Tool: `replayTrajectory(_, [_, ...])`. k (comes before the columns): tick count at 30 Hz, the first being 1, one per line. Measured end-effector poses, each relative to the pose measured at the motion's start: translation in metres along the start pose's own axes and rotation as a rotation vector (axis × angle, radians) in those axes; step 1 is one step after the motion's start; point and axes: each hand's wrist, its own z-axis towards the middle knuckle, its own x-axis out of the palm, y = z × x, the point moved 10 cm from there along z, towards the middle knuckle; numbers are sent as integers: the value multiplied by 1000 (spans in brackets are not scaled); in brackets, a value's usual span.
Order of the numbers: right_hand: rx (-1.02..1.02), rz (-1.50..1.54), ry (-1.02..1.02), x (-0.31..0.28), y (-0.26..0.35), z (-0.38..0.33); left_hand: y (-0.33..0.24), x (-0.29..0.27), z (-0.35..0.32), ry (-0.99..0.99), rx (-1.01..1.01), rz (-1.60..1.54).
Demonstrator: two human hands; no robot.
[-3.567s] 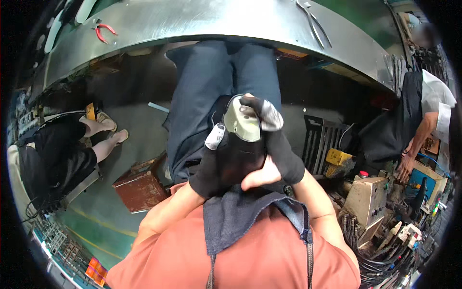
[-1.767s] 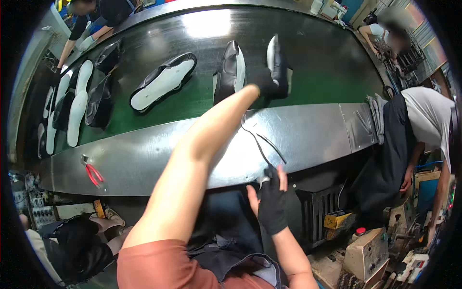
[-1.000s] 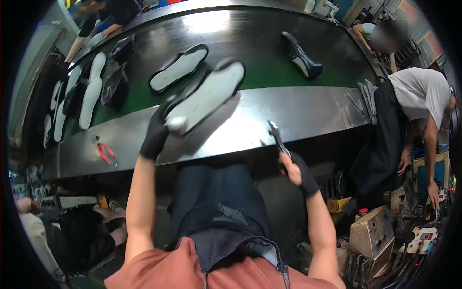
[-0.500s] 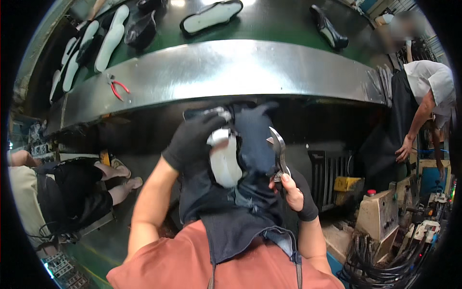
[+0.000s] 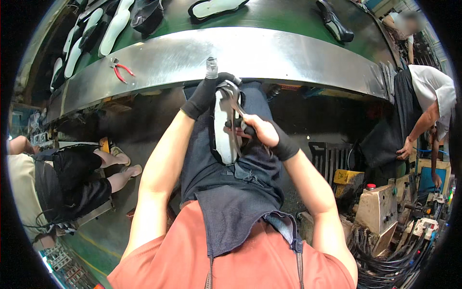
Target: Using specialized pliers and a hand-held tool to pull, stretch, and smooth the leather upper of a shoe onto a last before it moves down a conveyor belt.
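Left hand (image 5: 204,94), gloved, clamped round the top end of a white-soled shoe (image 5: 224,125) held upright over the lap; right hand (image 5: 262,132) closed on metal pincers (image 5: 234,98) laid against the sole. Beyond, steel bench edge (image 5: 288,53), red-handled pliers (image 5: 120,70), dark shoe (image 5: 334,21) on green belt (image 5: 269,12)

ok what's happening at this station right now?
A seated person holds a shoe on a white last over their lap. The gloved left hand grips its upper end; the right hand works metal lasting pliers against it. Red-handled pliers lie on the steel ledge. White insoles and a black shoe sit on the green conveyor behind.
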Motion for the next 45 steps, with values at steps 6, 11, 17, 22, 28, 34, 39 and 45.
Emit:
replayTrajectory(6, [-9,-541,-417,34,42,-34,-27,6,-23,-70,213,26])
replayTrajectory(11, [-466,-533,-382,59,3,-66,-41,26,-76,107,466,32])
replayTrajectory(17, [-485,-911,143,72,-53,-142,106,46,-196,-344,30,-531])
replayTrajectory(22, [-94,-594,215,31,-124,-144,65,54,-178,-324,-20,-187])
replayTrajectory(28, [-777,-1157,256,41,-59,-137,82,55,-174,-270,30,-204])
replayTrajectory(34, [-886,-1148,249,56,-2,-107,71,53,-161,-223,-9,-241])
replayTrajectory(39, [-904,-1179,248,55,3,-109,74,54,-156,-228,-26,-204])
replayTrajectory(45, [-639,-908,143,55,79,-79,60,11,-113,-166,5,-37])
